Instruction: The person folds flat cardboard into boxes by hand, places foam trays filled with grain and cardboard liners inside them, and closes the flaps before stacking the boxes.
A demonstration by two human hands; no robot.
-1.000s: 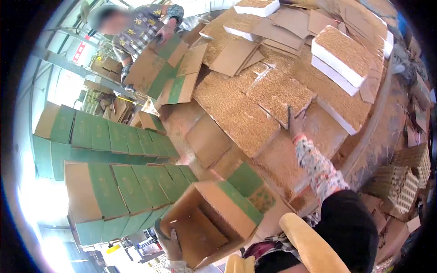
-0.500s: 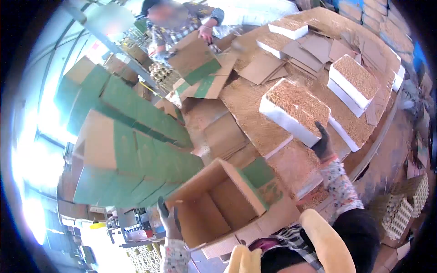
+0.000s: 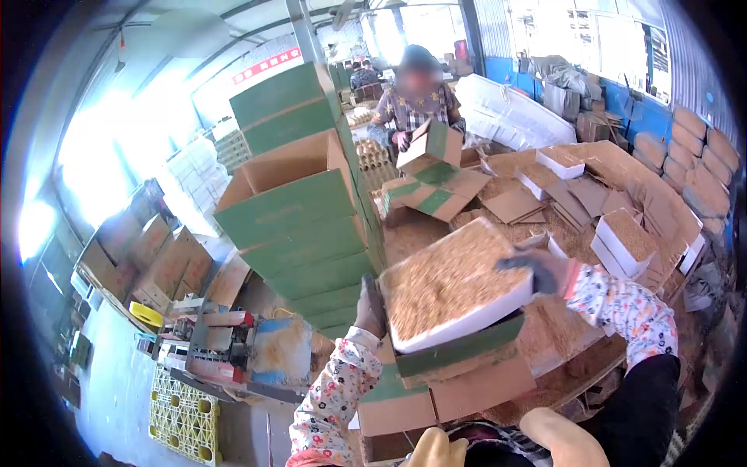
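A white foam tray filled with brown grain-like material (image 3: 451,284) is tilted over a green and brown cardboard box (image 3: 467,342), at the box's opening. My right hand (image 3: 541,271), in a dark-palmed glove, grips the tray's right end with its fingers over the rim. At the tray's left end is my left hand (image 3: 371,307), gloved and upright, its fingers together against the tray or the box edge; which one it presses is unclear. Most of the box's inside is hidden under the tray.
Stacked green boxes (image 3: 303,226) rise at left. Across the table a co-worker (image 3: 416,101) handles a carton (image 3: 430,148). Cardboard sheets (image 3: 580,201) and another filled tray (image 3: 625,241) lie on the grain-covered table (image 3: 576,311). A yellow pallet (image 3: 184,414) stands lower left.
My right hand has lifted the filled tray off the table and carried it left over the box. My left hand has come to the tray's left end. The view has swung up and left.
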